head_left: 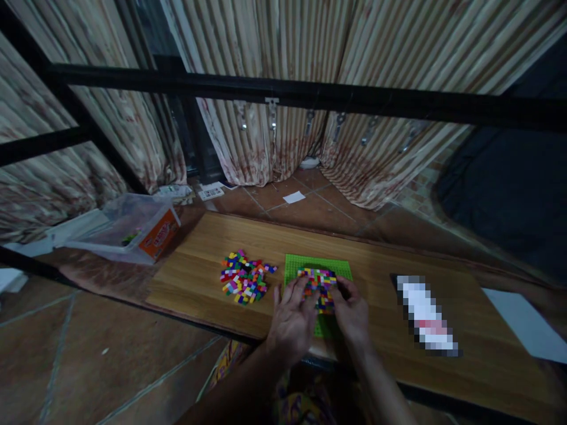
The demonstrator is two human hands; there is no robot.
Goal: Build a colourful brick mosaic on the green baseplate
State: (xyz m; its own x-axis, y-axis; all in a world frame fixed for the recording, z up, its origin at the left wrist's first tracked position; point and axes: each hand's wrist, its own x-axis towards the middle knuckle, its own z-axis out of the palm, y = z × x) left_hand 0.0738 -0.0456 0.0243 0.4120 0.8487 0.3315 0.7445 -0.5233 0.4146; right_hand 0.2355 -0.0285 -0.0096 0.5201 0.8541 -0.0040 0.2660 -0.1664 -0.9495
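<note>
A green baseplate (319, 264) lies on a low wooden table (212, 248), with a patch of small multicoloured bricks (317, 278) built on it. My left hand (290, 316) rests at the patch's left edge, fingers spread and lying over the plate. My right hand (352, 311) sits at the patch's right edge, its fingers curled down onto the bricks; what they pinch is hidden. A loose pile of coloured bricks (245, 277) lies on the table to the left of the plate.
A clear plastic box with an orange label (133, 227) sits tilted left of the table. A blurred white object (427, 316) lies on the table's right. A black metal frame (283, 94) crosses above. Curtains hang behind; a white sheet (525, 321) lies far right.
</note>
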